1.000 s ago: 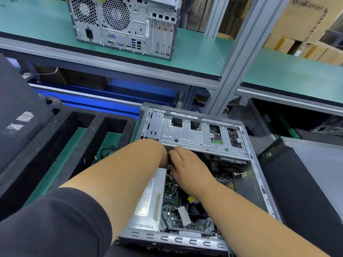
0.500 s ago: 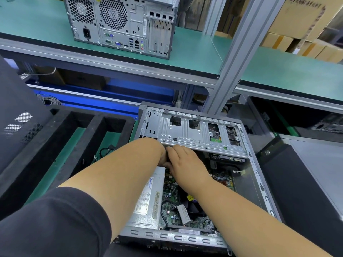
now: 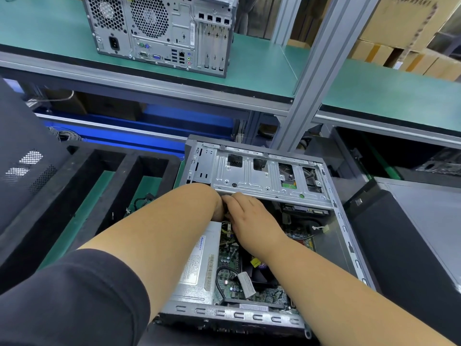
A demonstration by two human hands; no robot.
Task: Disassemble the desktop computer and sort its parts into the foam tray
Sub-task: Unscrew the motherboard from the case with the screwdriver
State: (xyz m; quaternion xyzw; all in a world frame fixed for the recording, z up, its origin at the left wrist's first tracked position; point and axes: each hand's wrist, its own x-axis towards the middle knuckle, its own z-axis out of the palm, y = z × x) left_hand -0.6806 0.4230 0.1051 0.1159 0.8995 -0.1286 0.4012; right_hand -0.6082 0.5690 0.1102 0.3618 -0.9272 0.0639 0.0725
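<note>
The open desktop case (image 3: 349, 248) lies on its side in front of me. Its silver drive cage (image 3: 249, 176) spans the far end. Below it show the green motherboard (image 3: 229, 258) and the silver power supply (image 3: 199, 260). My left hand (image 3: 219, 208) reaches under the cage's near edge, and its fingers are hidden. My right hand (image 3: 252, 216) lies beside it, fingertips meeting the left hand at that edge, above a bundle of yellow wires (image 3: 225, 229). What the fingers hold is hidden. The black foam tray (image 3: 124, 171) stands to the left of the case.
A black side panel (image 3: 22, 158) leans at the far left. A small black cable (image 3: 143, 199) lies in one tray slot. A second computer (image 3: 159, 31) stands on the green shelf above. An aluminium post (image 3: 311, 83) rises behind the case. A black panel (image 3: 389, 245) lies to the right.
Both hands stay at the drive cage's near edge. My right hand has shifted slightly left, closer to my left hand.
</note>
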